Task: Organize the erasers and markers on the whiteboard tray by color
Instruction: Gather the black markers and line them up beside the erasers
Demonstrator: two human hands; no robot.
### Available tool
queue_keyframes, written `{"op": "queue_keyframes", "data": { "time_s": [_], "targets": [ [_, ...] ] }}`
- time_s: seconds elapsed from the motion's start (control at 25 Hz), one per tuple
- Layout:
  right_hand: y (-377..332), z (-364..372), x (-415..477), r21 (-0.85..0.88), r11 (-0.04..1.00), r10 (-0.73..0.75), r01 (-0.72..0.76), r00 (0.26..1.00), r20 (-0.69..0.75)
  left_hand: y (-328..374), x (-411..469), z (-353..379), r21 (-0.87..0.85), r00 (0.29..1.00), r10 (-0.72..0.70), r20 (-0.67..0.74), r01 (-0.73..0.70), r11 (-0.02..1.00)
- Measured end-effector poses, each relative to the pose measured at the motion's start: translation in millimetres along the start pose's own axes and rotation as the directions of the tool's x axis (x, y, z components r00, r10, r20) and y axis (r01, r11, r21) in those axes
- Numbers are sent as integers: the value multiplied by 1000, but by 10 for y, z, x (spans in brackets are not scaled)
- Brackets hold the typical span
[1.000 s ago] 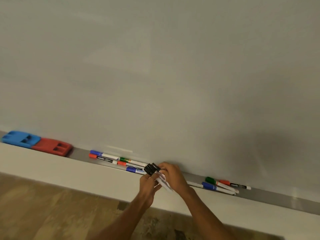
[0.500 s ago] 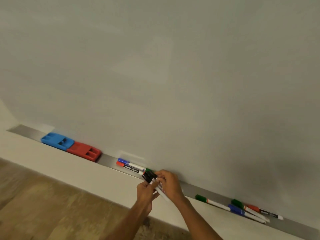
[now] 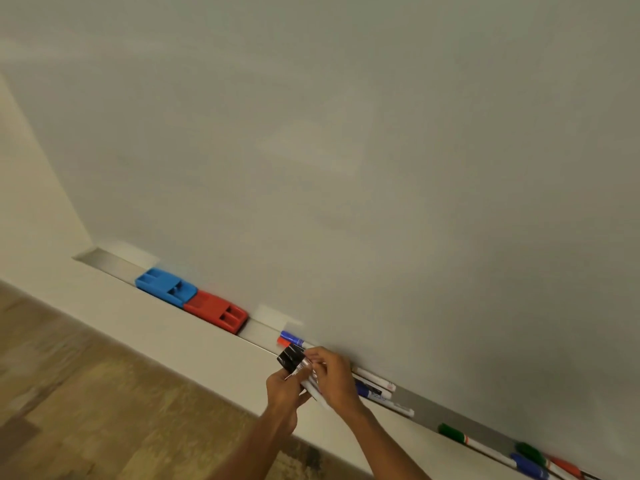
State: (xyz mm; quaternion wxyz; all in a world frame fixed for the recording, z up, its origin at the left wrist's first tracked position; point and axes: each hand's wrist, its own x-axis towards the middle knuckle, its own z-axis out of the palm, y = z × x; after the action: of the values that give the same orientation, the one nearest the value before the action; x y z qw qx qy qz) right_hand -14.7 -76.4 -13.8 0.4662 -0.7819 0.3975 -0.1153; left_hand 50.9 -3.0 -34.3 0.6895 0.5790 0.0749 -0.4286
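Both hands, the left hand (image 3: 284, 389) and the right hand (image 3: 332, 377), closed their grip on a bundle of black-capped markers (image 3: 300, 369) at lower centre, just above the brushed-metal tray (image 3: 426, 408). Two blocky plastic erasers, the blue eraser (image 3: 165, 286) and the red eraser (image 3: 216, 311), touched end to end at left. Slim white-barrelled markers lay along the tray to the lower right. Smooth whiteboard (image 3: 346, 150) filled the upper frame; wood-grain floor (image 3: 86, 393) lay lower left.

Whiteboard (image 3: 346, 133): blank, pale grey surface fills most of the view, tilted in frame. Cream wall (image 3: 31, 188) at far left, meeting the board's left edge. White ledge (image 3: 173, 334) runs diagonally below the board. Wood-grain floor (image 3: 86, 410) at lower left, blurred, with a dark patch (image 3: 311, 455) near the ledge.
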Motion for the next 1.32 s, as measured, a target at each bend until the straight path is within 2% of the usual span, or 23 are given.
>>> {"op": "queue_keyframes", "data": {
  "time_s": [0.12, 0.2, 0.24, 0.32, 0.4, 0.48, 0.52, 0.6, 0.72, 0.84, 0.92, 1.0, 1.2, 1.28, 1.32],
  "targets": [
    [-179, 181, 80, 48, 999, 0, -3, 998, 63, 93, 123, -158, -31, 1000, -5, -28, 5, 1000],
    [-237, 270, 125, 24, 1000, 6, -7, 999, 46, 140, 210, -247, -49, 999, -9, -46, 7, 999],
    [-264, 289, 140, -63, 998, -10, 11, 1000, 21, 169, 250, -295, -62, 998, -14, -57, 10, 998],
    [-233, 338, 197, -354, 933, -61, 59, 998, 6, 244, 331, -394, -96, 996, -23, -87, 14, 995],
    [-76, 385, 258, -616, 782, -55, 90, 996, 77, 307, 412, -487, -123, 994, -27, -110, 14, 992],
    [56, 420, 238, -759, 628, -103, 170, 985, 135, 361, 482, -564, -148, 992, -33, -120, 15, 989],
    [116, 416, 217, -781, 599, -110, 175, 985, 136, 381, 513, -594, -157, 992, -36, -123, 16, 987],
    [255, 422, 208, -750, 650, -35, 124, 991, 133, 412, 558, -641, -177, 992, -43, -119, 21, 984],
    [396, 370, 130, -749, 649, -82, 129, 992, 100, 453, 599, -673, -208, 993, -58, -108, 34, 978],
    [455, 217, 17, -741, 659, -56, 127, 991, 120, 481, 606, -676, -252, 993, -80, -88, 55, 966],
    [577, 106, -60, -774, 626, -37, 99, 995, 97, 479, 612, -666, -276, 993, -86, -84, 60, 959],
    [736, 19, -113, -796, 597, -71, 103, 995, 75, 475, 616, -656, -285, 992, -92, -83, 65, 956],
    [1058, -167, -245, -792, 602, -164, 105, 987, 6, 479, 583, -619, -309, 992, -99, -80, 70, 949],
    [1050, -158, -255, -745, 655, -234, 126, 971, -41, 487, 561, -600, -318, 993, -95, -74, 67, 946],
    [966, -113, -238, -683, 719, -267, 131, 959, -97, 492, 552, -591, -324, 993, -92, -68, 65, 944]
  ]
}}
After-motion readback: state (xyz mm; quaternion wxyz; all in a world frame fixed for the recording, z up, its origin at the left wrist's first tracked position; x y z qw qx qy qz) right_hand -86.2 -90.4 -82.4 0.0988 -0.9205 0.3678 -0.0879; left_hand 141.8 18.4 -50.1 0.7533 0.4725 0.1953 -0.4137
